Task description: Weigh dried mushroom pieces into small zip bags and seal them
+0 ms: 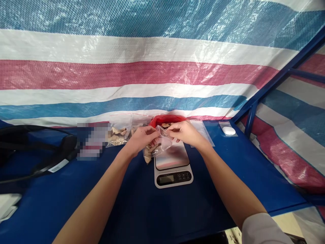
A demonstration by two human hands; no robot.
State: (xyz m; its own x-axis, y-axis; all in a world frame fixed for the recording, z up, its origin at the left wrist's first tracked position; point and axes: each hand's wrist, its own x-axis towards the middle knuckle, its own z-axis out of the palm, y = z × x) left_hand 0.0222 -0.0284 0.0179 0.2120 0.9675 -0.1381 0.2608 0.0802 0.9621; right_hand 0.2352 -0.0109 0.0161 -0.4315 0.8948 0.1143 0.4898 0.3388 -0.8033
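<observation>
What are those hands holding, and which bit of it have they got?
A clear plastic bag. The left hand and the right hand pinch it near its top edge, one at each side.

The clear bag [164, 144] I hold is thin, glossy plastic. The scale [173, 165] has smooth plastic casing and a mirror-bright plate [175, 155]. The slices [118, 137] at my eleven o'clock look matt and rough, the red bag [167, 118] at twelve shiny plastic, the case [229, 130] at one smooth and glossy. The sheeting [152, 51] is shiny woven plastic, the surface [228, 159] smooth.
</observation>
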